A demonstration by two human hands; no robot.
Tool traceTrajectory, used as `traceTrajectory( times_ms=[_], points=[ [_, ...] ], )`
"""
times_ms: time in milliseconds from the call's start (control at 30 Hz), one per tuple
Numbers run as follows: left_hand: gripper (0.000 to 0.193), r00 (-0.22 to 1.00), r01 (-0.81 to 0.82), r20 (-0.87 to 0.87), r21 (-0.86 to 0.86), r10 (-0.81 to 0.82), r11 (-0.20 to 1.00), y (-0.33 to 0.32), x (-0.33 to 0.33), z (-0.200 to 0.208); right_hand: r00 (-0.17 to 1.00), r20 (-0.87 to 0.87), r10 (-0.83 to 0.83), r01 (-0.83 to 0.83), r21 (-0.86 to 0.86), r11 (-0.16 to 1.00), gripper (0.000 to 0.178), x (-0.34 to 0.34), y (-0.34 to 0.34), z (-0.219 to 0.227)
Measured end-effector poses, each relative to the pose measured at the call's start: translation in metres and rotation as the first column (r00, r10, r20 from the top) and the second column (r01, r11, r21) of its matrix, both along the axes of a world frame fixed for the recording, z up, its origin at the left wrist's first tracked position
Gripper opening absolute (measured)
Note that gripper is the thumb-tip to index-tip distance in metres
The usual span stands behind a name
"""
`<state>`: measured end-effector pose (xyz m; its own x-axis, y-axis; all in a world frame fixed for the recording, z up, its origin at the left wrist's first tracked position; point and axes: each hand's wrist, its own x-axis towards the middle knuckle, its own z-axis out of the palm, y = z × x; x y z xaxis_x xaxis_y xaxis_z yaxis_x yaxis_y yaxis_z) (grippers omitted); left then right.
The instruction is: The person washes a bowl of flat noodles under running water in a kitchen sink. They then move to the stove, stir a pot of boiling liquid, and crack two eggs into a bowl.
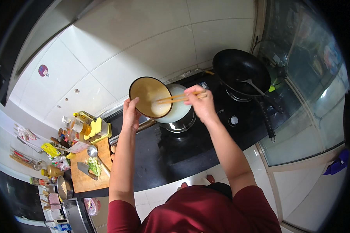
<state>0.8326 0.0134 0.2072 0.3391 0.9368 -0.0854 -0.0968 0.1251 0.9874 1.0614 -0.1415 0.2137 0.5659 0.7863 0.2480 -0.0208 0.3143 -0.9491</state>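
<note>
My left hand grips the rim of a tan bowl with a dark edge, thumb over the near side. The bowl is tilted toward the right, and whitish, wet-looking contents rest low in it. In my right hand is a pair of wooden chopsticks, their tips inside the bowl at the pale contents. Below and partly behind the bowl, a metal pot on the stove burner holds cloudy white liquid. What exactly the whitish stuff is, I cannot make out.
On the right burner sits a black wok with a metal spatula in it; a glass lid leans behind. At left, a wooden cutting board carries a cleaver, a ladle and chopped greens. Seasoning bottles stand beyond it.
</note>
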Motion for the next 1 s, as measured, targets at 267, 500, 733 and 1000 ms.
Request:
traceTrajectory(
  times_ms=[267,500,733,1000],
  points=[
    [0.048,0.997,-0.069,-0.021,0.151,0.073,0.986,-0.018,0.008,0.016,0.996,0.086,-0.019,0.026,-0.074,0.997,0.007,-0.01,-0.018,0.002],
    [0.059,0.99,-0.017,-0.13,0.307,0.06,0.952,-0.035,0.02,0.043,0.989,0.14,-0.039,0.04,-0.005,0.999,0.002,-0.01,-0.02,0.002],
    [0.071,0.969,0.034,-0.231,0.488,0.091,0.872,-0.034,0.026,0.045,1.0,-0.022,0.006,-0.004,0.07,0.998,0.004,-0.021,-0.022,0.008],
    [0.076,0.954,0.098,-0.273,0.67,0.121,0.736,-0.033,0.027,0.039,1.0,-0.001,-0.018,0.018,0.144,0.989,0.004,-0.023,-0.023,0.002]
  ],
)
